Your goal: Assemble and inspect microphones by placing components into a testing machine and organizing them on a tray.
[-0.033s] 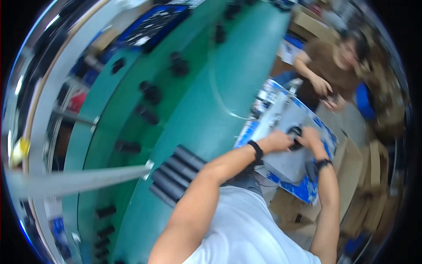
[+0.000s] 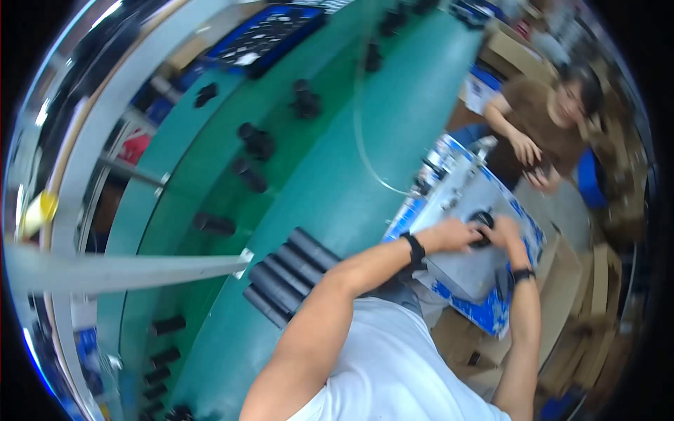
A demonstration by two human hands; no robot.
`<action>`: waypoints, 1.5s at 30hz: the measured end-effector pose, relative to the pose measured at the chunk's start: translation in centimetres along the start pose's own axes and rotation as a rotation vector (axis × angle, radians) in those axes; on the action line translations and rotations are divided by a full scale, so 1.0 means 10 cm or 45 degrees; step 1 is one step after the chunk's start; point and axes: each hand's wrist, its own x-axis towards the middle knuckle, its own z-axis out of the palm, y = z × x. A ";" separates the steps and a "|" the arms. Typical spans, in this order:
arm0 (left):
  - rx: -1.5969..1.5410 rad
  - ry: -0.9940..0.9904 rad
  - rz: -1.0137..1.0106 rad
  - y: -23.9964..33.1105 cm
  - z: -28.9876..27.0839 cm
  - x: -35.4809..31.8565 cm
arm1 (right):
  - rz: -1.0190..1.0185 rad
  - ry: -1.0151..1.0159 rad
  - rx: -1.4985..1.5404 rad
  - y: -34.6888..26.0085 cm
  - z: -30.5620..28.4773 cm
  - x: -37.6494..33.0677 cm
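Observation:
My left hand (image 2: pixel 453 236) and my right hand (image 2: pixel 506 233) close on a black round part (image 2: pixel 481 224) from its two sides. The part is over a grey metal fixture (image 2: pixel 456 272), and its exact kind is too blurred to make out. Under the fixture lies a worn blue-and-white board (image 2: pixel 479 316). To the left of my left forearm, several black cylinders (image 2: pixel 289 265) lie side by side on the green belt (image 2: pixel 337 203). My fingertips are partly hidden by the part and by blur.
Across from me a person in a brown top (image 2: pixel 537 116) holds a small dark thing. Cardboard boxes (image 2: pixel 554 295) crowd the right side. A pale metal bar (image 2: pixel 140 274) crosses the left. Further black parts (image 2: pixel 306 99) stand along the belt, near a blue tray (image 2: pixel 270 35).
The whole scene has shifted slightly right and down in the picture. Both hands stay closed on the black round part.

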 end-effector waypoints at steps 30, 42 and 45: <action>-1.243 0.432 -0.461 0.60 -2.10 -1.42 | -0.700 -0.894 2.628 -2.29 -0.81 -0.73; -2.073 0.091 -0.601 0.73 -0.83 -0.98 | -0.641 0.410 3.145 -1.48 -0.47 -0.89; -2.110 -0.015 -0.795 0.68 -0.72 -0.82 | -0.638 0.685 2.925 -1.09 -0.52 -0.95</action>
